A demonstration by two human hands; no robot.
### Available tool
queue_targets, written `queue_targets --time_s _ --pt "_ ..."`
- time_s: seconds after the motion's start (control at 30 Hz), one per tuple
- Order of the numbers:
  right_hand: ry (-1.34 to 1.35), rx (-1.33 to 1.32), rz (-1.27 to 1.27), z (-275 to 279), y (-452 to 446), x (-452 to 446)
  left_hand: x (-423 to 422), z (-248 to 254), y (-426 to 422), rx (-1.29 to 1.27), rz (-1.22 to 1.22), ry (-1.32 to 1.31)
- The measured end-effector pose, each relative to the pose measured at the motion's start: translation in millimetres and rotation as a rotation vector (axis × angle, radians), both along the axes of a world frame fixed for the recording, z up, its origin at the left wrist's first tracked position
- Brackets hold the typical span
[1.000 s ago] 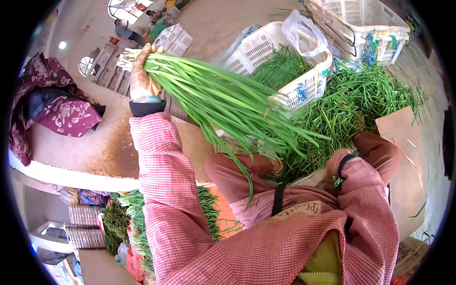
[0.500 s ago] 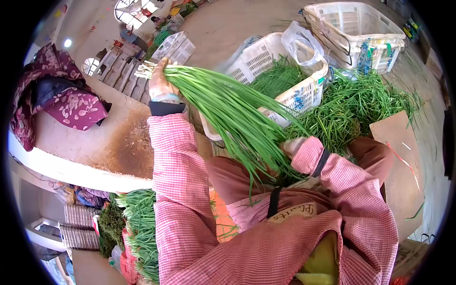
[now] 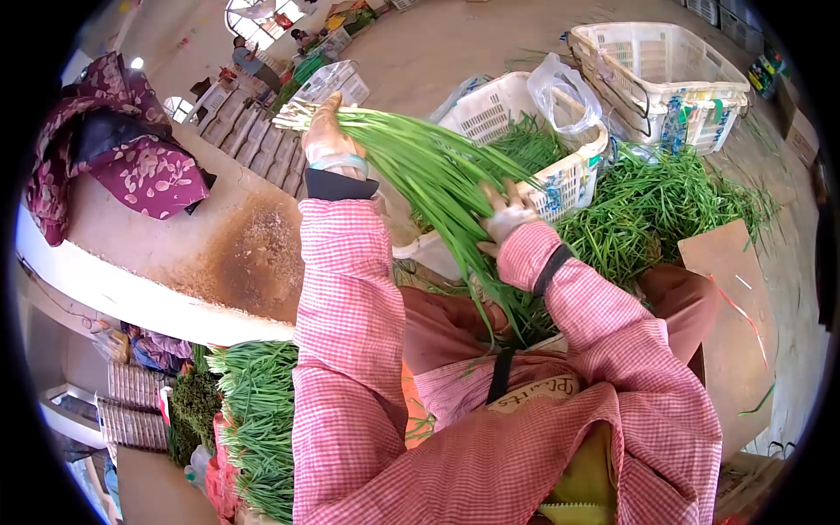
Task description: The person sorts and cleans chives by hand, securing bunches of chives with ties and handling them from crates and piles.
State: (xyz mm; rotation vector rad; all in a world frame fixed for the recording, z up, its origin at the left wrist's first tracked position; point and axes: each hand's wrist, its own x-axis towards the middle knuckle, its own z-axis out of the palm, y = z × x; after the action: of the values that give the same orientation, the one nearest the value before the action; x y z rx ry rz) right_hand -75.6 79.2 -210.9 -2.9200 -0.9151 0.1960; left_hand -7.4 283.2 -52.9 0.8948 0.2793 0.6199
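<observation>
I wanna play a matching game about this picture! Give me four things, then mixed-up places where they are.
1. Left hand
2. Right hand
3. Flowered cloth
4. Plastic bag

A. On the ledge
B. Around the bunch, near its pale ends
C. Over a white crate's rim
D. At the bunch's green leaves

Pairs: 1-B, 2-D, 3-A, 4-C

A pale, brown-stained ledge (image 3: 166, 241) carries a rumpled maroon floral cloth (image 3: 150, 179).
</observation>
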Motion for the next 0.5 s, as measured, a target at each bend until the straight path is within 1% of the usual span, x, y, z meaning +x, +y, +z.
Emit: queue_targets --time_s 0.03,0.07,0.1,0.13,0.17,0.2,0.27,0.33,0.37,0.4,0.43,0.5 --pt "0.19 -0.232 0.013 -22.3 -16.0 -4.7 -2.8 6.9 8.1 0.072 0.057 -0.057" --pt "0.381 -0.463 0.05 -44.8 -32.0 -9.7 -15.4 22.6 9.5 0.042 0.067 -0.026" --pt "0.343 -0.433 0.074 -92.0 -57.2 -17.9 -18.6 33.2 21.6 0.049 0.127 -0.106" --pt "0.405 -0.447 0.048 -121.2 -80.2 -31.7 -22.8 43.4 38.0 0.06 0.182 -0.173" --pt "0.467 -0.468 0.097 -150.6 -104.9 -37.6 -27.7 56.6 51.2 0.035 0.135 -0.177" --pt "0.46 -0.476 0.105 -157.4 -113.2 -36.6 -41.5 68.2 40.4 0.142 0.197 -0.256" --pt "0.517 -0.54 0.069 -164.1 -119.4 -38.1 -56.2 82.2 24.5 0.299 0.2 -0.447" --pt "0.565 -0.594 0.023 -168.2 -120.2 -34.8 -84.3 78.2 -13.8 0.655 0.102 -0.548" --pt "0.524 -0.544 0.011 -175.4 -120.4 -30.6 -88.6 65.3 -23.7 0.422 -0.257 -0.598" --pt "0.515 -0.548 0.015 -177.5 -117.1 -29.1 -99.1 39.8 -47.1 0.737 -0.299 -0.635" --pt "0.423 -0.602 0.188 -179.9 -113.7 -29.4 -109.7 14.2 -70.5 1.033 -0.311 -0.707" --pt "0.252 -0.699 0.535 -186.2 -109.3 -36.8 -150.3 -41.3 -101.4 2.039 -0.106 -0.675"
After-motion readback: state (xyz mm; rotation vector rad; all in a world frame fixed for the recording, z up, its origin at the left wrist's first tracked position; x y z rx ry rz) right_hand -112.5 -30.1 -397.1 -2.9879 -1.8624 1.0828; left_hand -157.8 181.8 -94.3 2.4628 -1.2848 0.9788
